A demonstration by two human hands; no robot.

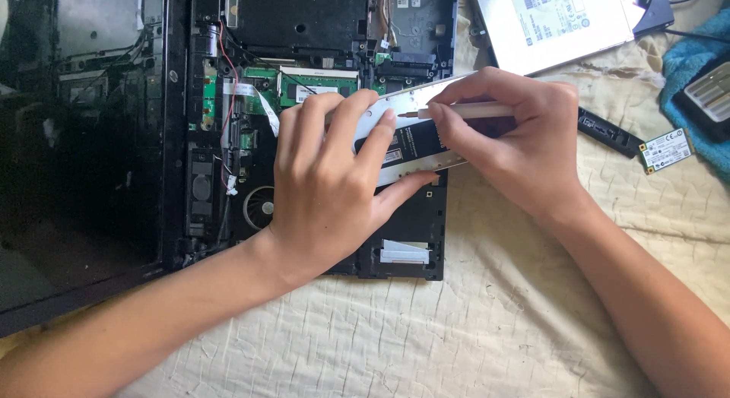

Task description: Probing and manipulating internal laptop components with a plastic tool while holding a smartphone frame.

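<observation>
Cream quilt under opened black laptop

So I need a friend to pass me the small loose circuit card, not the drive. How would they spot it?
Start at the opened laptop on the cream cloth, then look right, past the right hand and the black strip. The small circuit card lies there beside the blue towel. It is the only green, white-labelled card lying loose on the cloth.

Two bare hands and forearms

Left hand and right hand: no sleeves, gloves, rings or watch; short, unpainted nails; forearms enter from lower frame corners.
</observation>
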